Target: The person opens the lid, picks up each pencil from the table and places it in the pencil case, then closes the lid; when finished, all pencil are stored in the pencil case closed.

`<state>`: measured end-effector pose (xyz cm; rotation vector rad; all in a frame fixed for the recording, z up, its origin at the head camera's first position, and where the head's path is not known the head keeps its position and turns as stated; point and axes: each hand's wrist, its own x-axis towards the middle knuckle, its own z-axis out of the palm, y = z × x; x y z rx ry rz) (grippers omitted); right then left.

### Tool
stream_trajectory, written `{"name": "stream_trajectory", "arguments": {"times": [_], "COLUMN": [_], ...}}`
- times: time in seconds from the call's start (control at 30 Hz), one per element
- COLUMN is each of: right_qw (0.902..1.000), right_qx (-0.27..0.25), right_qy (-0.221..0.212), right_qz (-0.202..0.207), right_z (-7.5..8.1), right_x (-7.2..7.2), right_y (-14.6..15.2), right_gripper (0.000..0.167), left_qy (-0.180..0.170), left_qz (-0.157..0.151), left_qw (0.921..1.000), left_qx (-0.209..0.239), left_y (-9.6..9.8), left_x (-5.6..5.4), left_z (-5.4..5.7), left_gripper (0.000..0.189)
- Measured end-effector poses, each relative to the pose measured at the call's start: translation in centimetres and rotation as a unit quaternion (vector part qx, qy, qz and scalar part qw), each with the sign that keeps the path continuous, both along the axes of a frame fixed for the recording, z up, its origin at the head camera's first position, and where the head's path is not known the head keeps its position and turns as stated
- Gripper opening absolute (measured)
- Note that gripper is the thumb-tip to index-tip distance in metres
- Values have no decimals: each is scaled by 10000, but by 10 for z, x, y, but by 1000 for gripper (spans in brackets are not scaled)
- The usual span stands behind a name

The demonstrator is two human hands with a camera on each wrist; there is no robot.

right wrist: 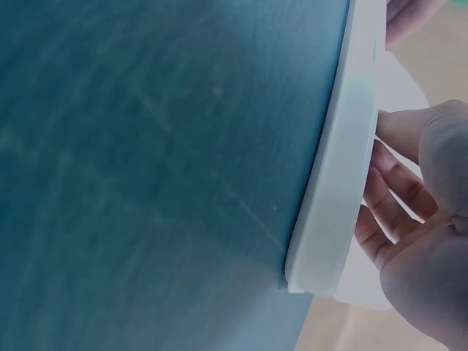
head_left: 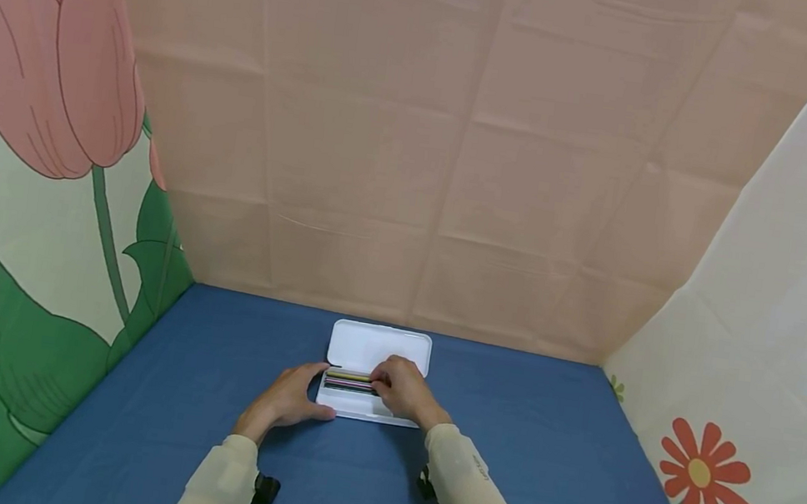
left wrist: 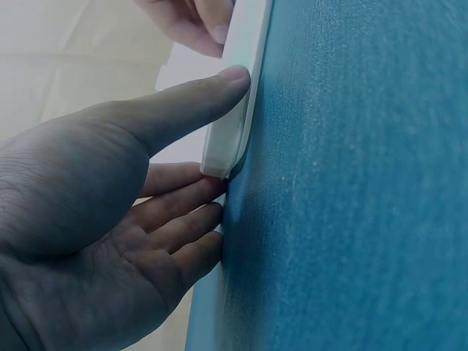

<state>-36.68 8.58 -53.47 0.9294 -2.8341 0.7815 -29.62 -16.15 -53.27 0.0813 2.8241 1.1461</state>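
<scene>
A white hinged pencil case lies open on the blue tabletop, its lid tipped back at the far side. Several slim coloured pencils lie side by side in its left part. My left hand holds the case's left end, thumb at the front edge and fingers by the side; the left wrist view shows the thumb on the case wall. Over the pencils' right ends, my right hand pinches at a pencil with bent fingers. In the right wrist view the case's wall hides those fingertips.
Blue cloth covers the table. A tan sheet hangs behind its far edge. Tulip-printed fabric stands on the left, and white fabric with an orange flower on the right.
</scene>
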Motion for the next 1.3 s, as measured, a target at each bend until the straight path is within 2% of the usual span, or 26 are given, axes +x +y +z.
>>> {"name": "stream_trajectory", "arguments": {"times": [0.2, 0.6, 0.73, 0.9, 1.07, 1.3], "right_qw": [9986, 9942, 9903, 9847, 9799, 9758], "right_qx": [-394, -929, -1149, -1272, -1311, -1368], "right_qy": [-318, 146, 375, 401, 158, -185], "right_qz": [-166, -519, -691, -1123, -1495, -1693], "right_z": [4, 20, 26, 30, 28, 21], "right_x": [5, 9, 4, -5, -14, -20], "right_y": [7, 37, 50, 62, 69, 73], "right_gripper": [15, 27, 27, 33, 42, 47], "left_qy": [-27, -44, -9, 49, 52, 68], "left_qz": [24, 111, 86, 50, 49, 13], "left_qw": [10000, 9999, 10000, 10000, 10000, 10000], "left_qx": [11, 9, 31, -12, -47, -64], "left_y": [0, 1, 1, 1, 1, 1], "left_x": [1, 2, 1, 0, 0, 1], "left_z": [0, -1, -1, -1, 0, -1], "left_gripper": [93, 94, 94, 94, 94, 94]}}
